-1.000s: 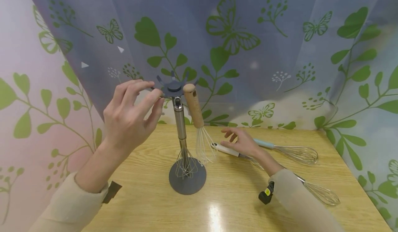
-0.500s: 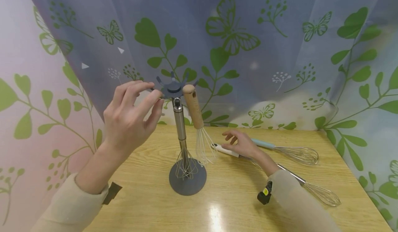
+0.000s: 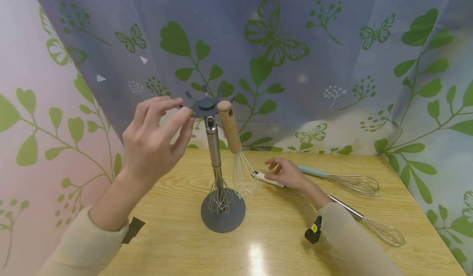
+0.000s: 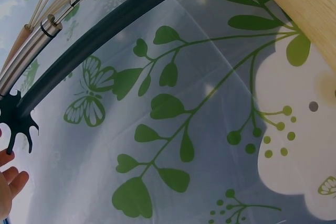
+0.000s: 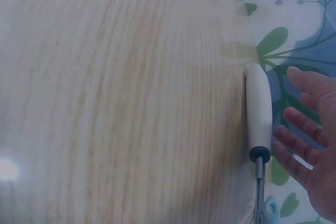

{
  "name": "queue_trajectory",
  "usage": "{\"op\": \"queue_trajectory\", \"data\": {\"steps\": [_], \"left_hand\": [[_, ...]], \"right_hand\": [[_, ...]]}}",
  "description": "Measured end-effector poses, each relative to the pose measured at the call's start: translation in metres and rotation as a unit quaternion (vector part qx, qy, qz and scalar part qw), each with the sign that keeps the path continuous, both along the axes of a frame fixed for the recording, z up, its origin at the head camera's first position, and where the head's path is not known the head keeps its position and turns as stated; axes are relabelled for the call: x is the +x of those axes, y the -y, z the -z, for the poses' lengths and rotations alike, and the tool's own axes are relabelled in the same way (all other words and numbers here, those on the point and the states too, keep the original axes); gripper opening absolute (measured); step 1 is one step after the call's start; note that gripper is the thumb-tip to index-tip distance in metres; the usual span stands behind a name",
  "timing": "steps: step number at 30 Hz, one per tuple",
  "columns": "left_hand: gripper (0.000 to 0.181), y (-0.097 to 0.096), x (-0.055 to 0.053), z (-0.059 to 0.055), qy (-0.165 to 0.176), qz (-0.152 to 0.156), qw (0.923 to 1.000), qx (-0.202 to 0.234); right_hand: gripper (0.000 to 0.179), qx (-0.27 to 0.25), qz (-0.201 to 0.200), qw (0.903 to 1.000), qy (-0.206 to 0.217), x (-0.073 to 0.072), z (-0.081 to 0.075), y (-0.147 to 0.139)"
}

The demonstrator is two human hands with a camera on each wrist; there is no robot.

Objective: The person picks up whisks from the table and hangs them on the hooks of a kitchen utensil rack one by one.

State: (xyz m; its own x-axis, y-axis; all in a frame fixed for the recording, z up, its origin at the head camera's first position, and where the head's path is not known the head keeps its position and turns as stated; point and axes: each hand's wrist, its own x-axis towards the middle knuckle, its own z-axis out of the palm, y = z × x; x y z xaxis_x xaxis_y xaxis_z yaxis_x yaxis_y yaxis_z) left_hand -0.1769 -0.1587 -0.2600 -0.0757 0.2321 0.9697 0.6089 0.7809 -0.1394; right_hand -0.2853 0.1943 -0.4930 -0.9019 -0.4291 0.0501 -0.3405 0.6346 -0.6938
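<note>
A dark whisk stand [image 3: 207, 103] with a hooked top and a round base rises from the table. My left hand [image 3: 148, 132] pinches one of its hooks; in the left wrist view its fingers [image 4: 16, 179] lie at a hook tip. From the stand hang a steel-handled whisk [image 3: 213, 144] and a wooden-handled whisk [image 3: 230, 128]. My right hand [image 3: 288, 174], fingers loosely bent, hovers over a white-handled whisk [image 3: 267, 178] lying on the table. In the right wrist view, the fingers of the right hand [image 5: 315, 140] show beside the white handle, holding nothing.
Past my right hand a blue-handled whisk [image 3: 343, 179] lies on the wooden table [image 3: 177, 243], and a second steel-handled whisk [image 3: 369, 222] lies nearer, by my right sleeve [image 3: 354, 231]. A patterned curtain [image 3: 325, 83] hangs right behind the table.
My right hand has shifted slightly right over the white-handled whisk, and the right forearm has drawn off the nearer steel whisk's handle. The left hand and the stand have stayed put.
</note>
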Motion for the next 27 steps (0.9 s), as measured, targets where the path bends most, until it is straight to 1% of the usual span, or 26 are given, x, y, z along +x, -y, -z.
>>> {"op": "queue_trajectory", "data": {"steps": [6, 14, 21, 27], "left_hand": [[0.009, 0.000, 0.001, 0.000, 0.001, 0.001, 1.0000, -0.001], [0.011, 0.001, 0.000, 0.000, -0.001, 0.000, 1.0000, -0.003], [0.011, 0.000, -0.001, 0.000, -0.001, 0.004, 1.0000, -0.001], [0.010, 0.000, -0.001, 0.000, 0.000, 0.008, 1.0000, 0.001]], "right_hand": [[0.053, 0.011, 0.000, 0.9999, -0.009, -0.001, 0.007, -0.002], [0.051, 0.011, -0.005, 0.9999, -0.008, -0.003, 0.011, -0.004], [0.050, 0.020, -0.008, 0.9998, -0.002, -0.005, 0.016, -0.004], [0.049, 0.020, -0.007, 0.9998, 0.005, -0.004, 0.017, -0.001]]}}
